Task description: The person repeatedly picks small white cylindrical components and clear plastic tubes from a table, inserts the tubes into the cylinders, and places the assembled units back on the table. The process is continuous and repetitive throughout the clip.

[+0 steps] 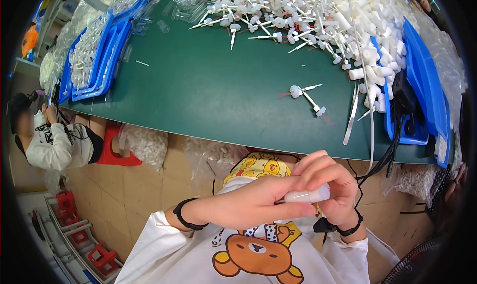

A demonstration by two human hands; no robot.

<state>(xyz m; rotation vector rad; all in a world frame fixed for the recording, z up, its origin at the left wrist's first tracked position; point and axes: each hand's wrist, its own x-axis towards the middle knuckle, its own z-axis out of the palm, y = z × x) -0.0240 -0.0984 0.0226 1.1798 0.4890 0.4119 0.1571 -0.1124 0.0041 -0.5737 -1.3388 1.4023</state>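
Above my lap, just off the table's near edge, both hands close round a small white cylinder [300,197] with a translucent white end piece facing right. My left hand [248,200] grips its left part, thumb stretched along the near side. Around the right end and over the top curl the fingers of my right hand [338,182]. Thin red wires show beside that end, near my right palm. Part of the cylinder is hidden by fingers. On the table beyond lie two white stemmed parts [310,101] with translucent discs and red wires.
Metal tweezers [352,117] lie right on the green table [198,95], beside a hanging white cable [366,85]. Stemmed parts [278,23] and white cylinders [377,70] are heaped at the back. Blue trays [422,75] stand right and left. A person [59,140] sits at left.
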